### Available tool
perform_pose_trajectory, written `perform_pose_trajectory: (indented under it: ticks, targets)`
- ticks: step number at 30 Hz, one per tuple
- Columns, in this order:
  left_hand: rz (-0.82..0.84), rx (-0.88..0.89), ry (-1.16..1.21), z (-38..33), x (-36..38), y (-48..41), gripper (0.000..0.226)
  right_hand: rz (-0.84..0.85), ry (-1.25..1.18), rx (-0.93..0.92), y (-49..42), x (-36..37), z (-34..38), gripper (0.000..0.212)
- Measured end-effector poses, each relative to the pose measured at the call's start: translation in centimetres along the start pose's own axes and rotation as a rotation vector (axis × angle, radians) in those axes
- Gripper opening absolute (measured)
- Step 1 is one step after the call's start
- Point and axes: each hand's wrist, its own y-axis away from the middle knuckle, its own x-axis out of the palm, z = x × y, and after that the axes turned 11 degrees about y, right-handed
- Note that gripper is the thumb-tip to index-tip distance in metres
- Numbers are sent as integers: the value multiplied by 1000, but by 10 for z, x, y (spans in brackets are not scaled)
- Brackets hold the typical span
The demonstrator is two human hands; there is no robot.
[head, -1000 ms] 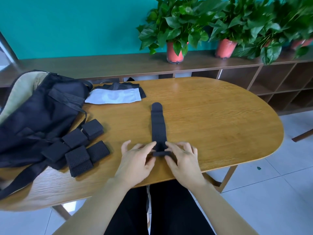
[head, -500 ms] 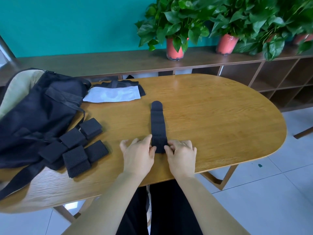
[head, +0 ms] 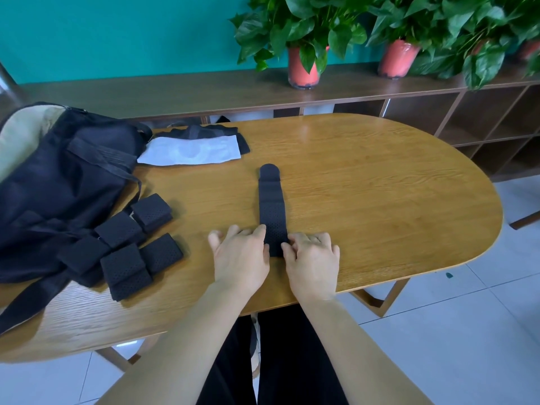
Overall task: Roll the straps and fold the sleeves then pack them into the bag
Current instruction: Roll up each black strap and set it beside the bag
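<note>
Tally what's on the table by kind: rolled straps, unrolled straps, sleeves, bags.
Rolled straps: 5 visible, possibly more hidden against the bag
Strap being rolled: 1
Sleeves: 2, white sleeve and black sleeve
Bag: 1
Total: 9

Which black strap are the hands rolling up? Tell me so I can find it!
Look at the oval wooden table. In its middle, a long black strap lies flat, pointing away, with the left hand and right hand at its near end. The other straps, by the black bag, are already rolled into short bundles.
</note>
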Motion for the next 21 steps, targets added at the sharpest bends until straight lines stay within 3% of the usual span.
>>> perform_pose_trajectory:
  ticks: [4, 9, 13, 17, 21]
  targets:
    - [-72, 103, 40, 3, 5, 1, 37, -24, 85, -76, 0, -3, 3, 31]
    - [-83, 258, 78, 8, 16, 1, 33, -94, 116, -257, -2, -1, 1, 13]
    - [-16, 300, 96, 10, 11, 7, 32, 19, 67, -371, -2, -2, -3, 32]
    - [86, 347, 115, 19, -3, 15, 47, 155, -43, -432, 7, -16, -15, 46]
    - [138, 369, 175, 26, -12, 26, 53, 213, -60, -458, 16, -29, -20, 44]
